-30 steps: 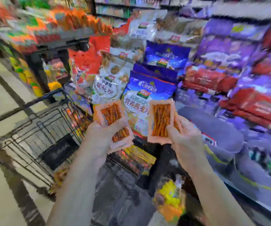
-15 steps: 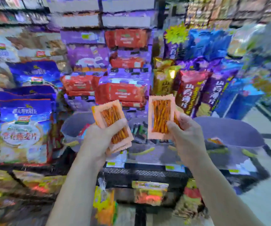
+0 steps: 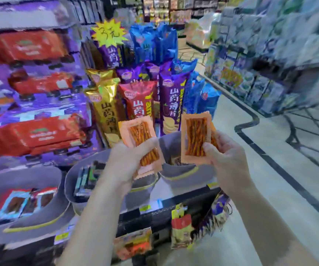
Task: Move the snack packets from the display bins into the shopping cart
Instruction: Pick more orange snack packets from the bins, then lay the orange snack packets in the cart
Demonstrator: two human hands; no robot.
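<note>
view swung right | left hand (image 3: 128,160) grips tilted packet (image 3: 135,131), top leaning left | right hand (image 3: 225,162) grips upright packet (image 3: 196,135)

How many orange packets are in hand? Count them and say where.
2. The tilted packet is in the left hand; the upright packet is in the right hand. Another may hide behind the upright one.

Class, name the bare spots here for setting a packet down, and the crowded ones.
Free: the aisle floor between the bins and the right shelves; inside the left bin, above its packets. Crowded: the upright bags behind the bins.
</note>
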